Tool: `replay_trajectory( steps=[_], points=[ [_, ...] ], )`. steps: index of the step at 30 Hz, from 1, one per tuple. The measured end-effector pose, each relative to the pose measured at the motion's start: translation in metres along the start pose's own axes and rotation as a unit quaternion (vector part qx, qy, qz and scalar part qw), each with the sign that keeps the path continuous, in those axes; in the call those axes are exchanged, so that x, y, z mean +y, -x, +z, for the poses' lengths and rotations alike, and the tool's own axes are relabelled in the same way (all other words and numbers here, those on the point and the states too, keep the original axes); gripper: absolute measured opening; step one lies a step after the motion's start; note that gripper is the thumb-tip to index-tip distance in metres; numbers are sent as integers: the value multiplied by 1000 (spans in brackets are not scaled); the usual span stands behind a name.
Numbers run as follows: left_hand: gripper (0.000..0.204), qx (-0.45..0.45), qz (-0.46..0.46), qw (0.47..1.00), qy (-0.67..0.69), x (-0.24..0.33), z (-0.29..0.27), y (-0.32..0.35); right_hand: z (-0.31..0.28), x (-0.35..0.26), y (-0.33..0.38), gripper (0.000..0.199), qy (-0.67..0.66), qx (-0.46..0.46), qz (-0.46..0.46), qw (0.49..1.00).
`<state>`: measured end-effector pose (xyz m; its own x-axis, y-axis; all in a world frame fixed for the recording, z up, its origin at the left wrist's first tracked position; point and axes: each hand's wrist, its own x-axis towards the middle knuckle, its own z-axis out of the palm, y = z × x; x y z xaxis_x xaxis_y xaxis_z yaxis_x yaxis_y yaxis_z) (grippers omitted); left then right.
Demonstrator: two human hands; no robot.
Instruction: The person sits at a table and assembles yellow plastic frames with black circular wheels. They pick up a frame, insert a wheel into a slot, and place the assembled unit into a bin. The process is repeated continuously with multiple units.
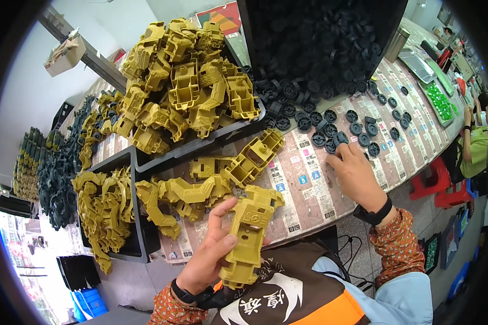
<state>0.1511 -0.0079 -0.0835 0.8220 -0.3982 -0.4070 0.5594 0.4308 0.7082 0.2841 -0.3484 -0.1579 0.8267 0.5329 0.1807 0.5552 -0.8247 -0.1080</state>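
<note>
My left hand (214, 250) grips a yellow plastic toy vehicle body (249, 233), tilted above the table's near edge. The thumb lies over its side, and the shell shows square openings and moulded details. Farther right, my right hand (357, 176) reaches over the table with bent fingers drawn together at the near edge of a cluster of black spoked wheels (329, 130). A wheel (340, 138) lies right at its fingertips; whether anything is pinched between them is hidden. Beyond my left hand, another yellow body (255, 157) rests open side up among loose yellow parts (192, 189).
A large heap of yellow bodies (184, 86) fills a black tray (200, 140) at the far left. Nearer, a second black bin (141, 233) holds more yellow parts. A big black box (249, 43) spills wheels at the back. Red stools (431, 181) and people are at the right.
</note>
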Motion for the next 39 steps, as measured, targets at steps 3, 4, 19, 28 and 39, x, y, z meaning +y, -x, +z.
replay_trajectory(
  steps=[3,4,19,28,39],
  points=[
    [70,-3,-4,998,58,-4,-6,2,12,10,6,30,-26,-13,-1,1000],
    [70,-2,-2,998,62,-5,-7,4,14,12,8,31,-46,-14,2,999],
    [113,-59,16,993,102,-27,-27,-1,6,26,6,30,5,-9,1,1000],
    [111,-102,-23,991,86,-23,-18,-2,2,17,-19,30,-61,64,-2,996],
    [96,-103,21,977,183,-22,-16,-18,6,-129,-4,27,-578,25,126,806]
  ],
)
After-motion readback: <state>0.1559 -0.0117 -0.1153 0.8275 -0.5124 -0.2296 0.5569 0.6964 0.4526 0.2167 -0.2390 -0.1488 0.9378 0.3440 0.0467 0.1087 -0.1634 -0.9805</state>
